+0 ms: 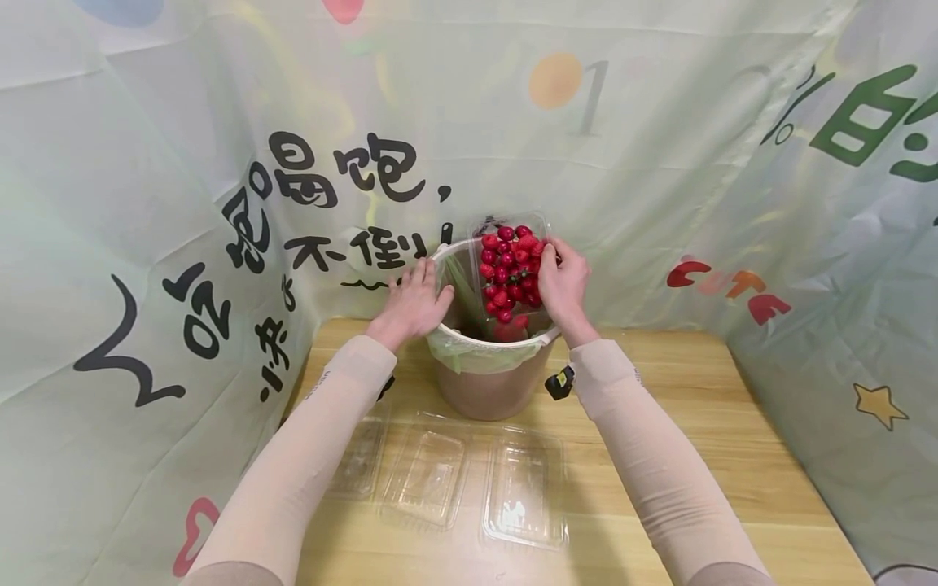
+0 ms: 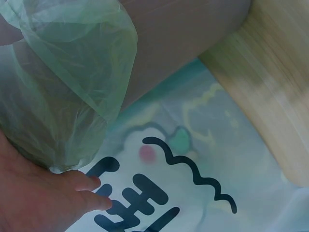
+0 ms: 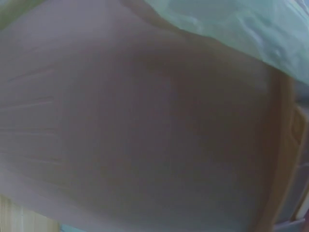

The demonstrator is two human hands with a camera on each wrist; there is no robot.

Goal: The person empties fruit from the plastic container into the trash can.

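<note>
A brown trash bin (image 1: 486,391) stands on the table, lined with a pale green plastic bag (image 1: 458,356) folded over its white rim. My right hand (image 1: 565,279) grips the right edge of a clear plastic box (image 1: 476,236) of small red fruit (image 1: 506,264), tilted over the bin's mouth. Some red fruit (image 1: 510,330) shows lower down, just inside the near rim. My left hand (image 1: 416,301) rests on the bin's left rim with its fingers extended. In the left wrist view that hand lies beside the bag (image 2: 72,92). The right wrist view shows mostly the bin's wall (image 3: 145,130).
Clear plastic trays lie on the wooden table (image 1: 659,456) before the bin: one in the middle (image 1: 428,476), one to its right (image 1: 522,488), another partly behind the left sleeve (image 1: 359,460). Printed cloth (image 1: 645,163) hangs around the table at the back and sides.
</note>
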